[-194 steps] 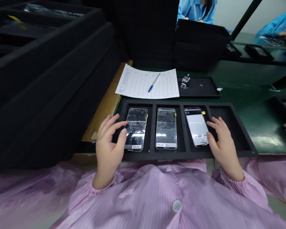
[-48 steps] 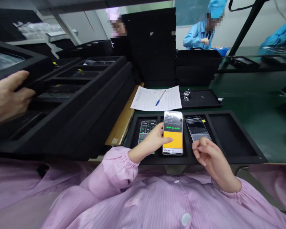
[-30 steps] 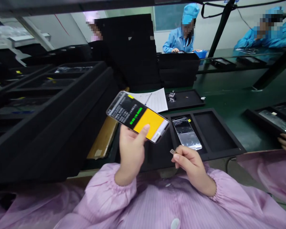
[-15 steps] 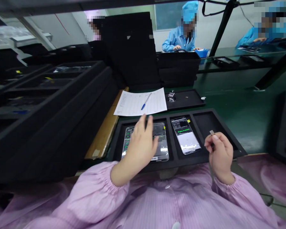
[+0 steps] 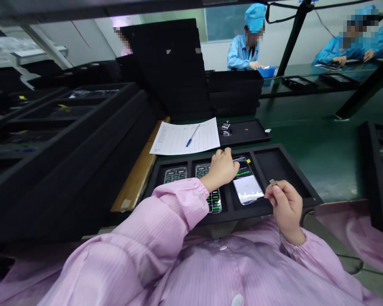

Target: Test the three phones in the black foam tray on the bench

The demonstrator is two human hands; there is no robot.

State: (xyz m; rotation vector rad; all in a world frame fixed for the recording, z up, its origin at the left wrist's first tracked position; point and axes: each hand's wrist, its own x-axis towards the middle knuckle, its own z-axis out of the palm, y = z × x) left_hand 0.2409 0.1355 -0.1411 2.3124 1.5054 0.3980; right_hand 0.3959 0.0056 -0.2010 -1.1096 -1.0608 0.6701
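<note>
A black foam tray [image 5: 276, 148] holds phones in its compartments. My left hand [image 5: 222, 168] is over the gap between the middle phone [image 5: 215, 204] and the right phone [image 5: 249, 189], its fingers bent and apart at the right phone's upper left edge. I see nothing in its grasp; whether a fingertip touches the screen I cannot tell. My left sleeve partly covers the left phone [image 5: 175, 174] and the middle one. Beside the right phone, my right hand [image 5: 287, 206] pinches a small flat metal piece [image 5: 272, 182] between thumb and fingers.
Behind the tray lie a paper sheet [image 5: 169, 140] with a pen [image 5: 193, 135] and a shallow black tray [image 5: 258, 131] with small metal parts. Stacked black trays [image 5: 115, 140] rise on the left. Another tray [image 5: 378, 191] stands right. Co-workers sit across the bench.
My left hand has moved right, from the middle phone towards the right phone, its fingers now bent. The middle phone's screen now shows a grid of buttons. My right hand still pinches the metal piece.
</note>
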